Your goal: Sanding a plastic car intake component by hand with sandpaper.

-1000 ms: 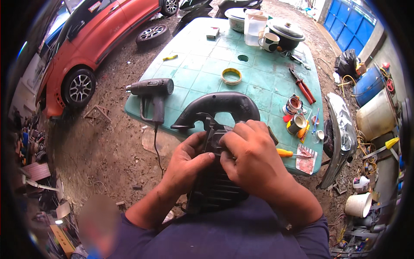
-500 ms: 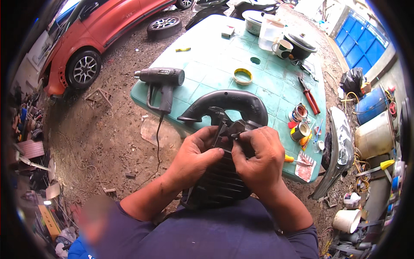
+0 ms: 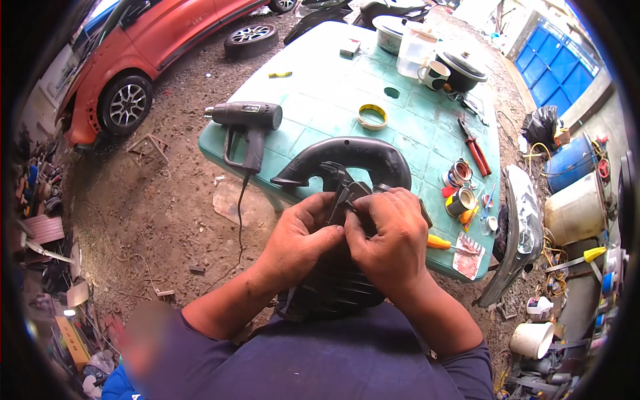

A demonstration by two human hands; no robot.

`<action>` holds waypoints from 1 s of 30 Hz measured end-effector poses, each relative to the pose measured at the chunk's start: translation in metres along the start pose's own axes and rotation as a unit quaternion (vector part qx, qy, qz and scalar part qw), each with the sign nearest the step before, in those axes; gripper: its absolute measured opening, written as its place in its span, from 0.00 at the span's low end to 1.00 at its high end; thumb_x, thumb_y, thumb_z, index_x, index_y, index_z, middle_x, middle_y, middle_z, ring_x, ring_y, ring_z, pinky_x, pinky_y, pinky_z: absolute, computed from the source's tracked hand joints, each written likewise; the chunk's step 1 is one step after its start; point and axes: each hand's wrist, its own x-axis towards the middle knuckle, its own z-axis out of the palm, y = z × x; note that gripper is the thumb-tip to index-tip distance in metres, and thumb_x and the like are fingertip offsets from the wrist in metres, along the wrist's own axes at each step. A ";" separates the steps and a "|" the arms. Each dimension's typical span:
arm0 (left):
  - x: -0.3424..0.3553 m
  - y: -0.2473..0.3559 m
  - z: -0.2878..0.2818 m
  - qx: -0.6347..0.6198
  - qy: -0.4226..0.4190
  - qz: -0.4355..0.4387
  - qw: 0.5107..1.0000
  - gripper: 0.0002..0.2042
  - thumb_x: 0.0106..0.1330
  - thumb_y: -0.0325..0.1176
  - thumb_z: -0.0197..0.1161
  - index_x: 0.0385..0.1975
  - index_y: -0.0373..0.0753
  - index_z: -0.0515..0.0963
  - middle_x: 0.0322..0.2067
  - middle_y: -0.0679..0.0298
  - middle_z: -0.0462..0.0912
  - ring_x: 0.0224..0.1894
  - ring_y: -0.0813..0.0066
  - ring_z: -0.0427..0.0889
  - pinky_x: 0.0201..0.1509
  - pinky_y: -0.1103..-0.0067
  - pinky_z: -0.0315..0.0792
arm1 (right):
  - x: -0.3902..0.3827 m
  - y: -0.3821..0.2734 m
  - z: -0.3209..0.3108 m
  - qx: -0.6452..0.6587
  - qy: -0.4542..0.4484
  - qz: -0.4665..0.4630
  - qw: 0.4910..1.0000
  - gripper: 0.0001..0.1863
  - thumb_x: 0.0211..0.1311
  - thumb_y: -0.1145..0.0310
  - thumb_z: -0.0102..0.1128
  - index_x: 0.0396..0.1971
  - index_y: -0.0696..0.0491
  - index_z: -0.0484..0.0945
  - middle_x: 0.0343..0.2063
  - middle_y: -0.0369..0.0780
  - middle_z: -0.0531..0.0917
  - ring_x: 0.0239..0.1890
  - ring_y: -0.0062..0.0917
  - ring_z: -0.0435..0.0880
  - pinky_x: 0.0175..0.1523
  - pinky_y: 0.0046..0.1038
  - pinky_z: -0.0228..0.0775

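Observation:
A black ribbed plastic housing (image 3: 333,290) leans between my forearms, its lower end near my shirt. Wrapped round its upper left edge, my left hand (image 3: 303,230) grips it with the thumb across the front. My right hand (image 3: 390,230) is closed in a pinch, its fingertips on a small black plastic piece (image 3: 359,192) against the housing's upper edge. Whether that piece is separate or part of the housing, I cannot tell. Just beyond, a curved black plastic duct (image 3: 360,148) arches on the table's near side. My fingers hide part of where the pieces meet.
The green table (image 3: 313,80) bears a heat gun (image 3: 250,127), yellow tape roll (image 3: 372,117), red-handled pliers (image 3: 475,148), small open cans (image 3: 460,200) and a yellow-handled tool (image 3: 440,242). A headlight (image 3: 523,213) stands at its right. A red car (image 3: 180,30) is at far left.
My right hand has shifted slightly left, bringing its fingertips closer to my left thumb and over the housing's upper edge. The left hand keeps its grip. The whole view has shifted slightly.

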 end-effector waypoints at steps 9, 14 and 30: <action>0.001 0.001 -0.001 0.013 -0.005 -0.003 1.000 0.25 0.76 0.22 0.67 0.73 0.30 0.76 0.62 0.58 0.88 0.63 0.71 0.87 0.71 0.71 0.81 | -0.001 0.002 -0.005 0.001 -0.020 -0.029 0.999 0.09 0.61 0.74 0.75 0.41 0.56 0.88 0.36 0.47 0.90 0.43 0.49 0.88 0.66 0.51 0.77; 0.002 -0.001 -0.002 -0.004 -0.009 -0.007 1.000 0.24 0.76 0.21 0.66 0.72 0.30 0.76 0.62 0.58 0.88 0.63 0.72 0.87 0.71 0.72 0.81 | -0.007 0.004 -0.003 -0.017 0.003 -0.019 1.000 0.10 0.60 0.76 0.74 0.42 0.56 0.89 0.38 0.48 0.90 0.46 0.49 0.88 0.67 0.50 0.76; 0.009 0.005 0.005 0.104 0.018 0.008 0.994 0.16 0.74 0.22 0.65 0.60 0.31 0.85 0.52 0.63 0.92 0.53 0.81 0.89 0.59 0.78 0.83 | -0.001 0.011 -0.030 0.045 -0.082 -0.034 0.995 0.16 0.63 0.83 0.68 0.50 0.57 0.90 0.42 0.46 0.92 0.48 0.45 0.89 0.65 0.47 0.76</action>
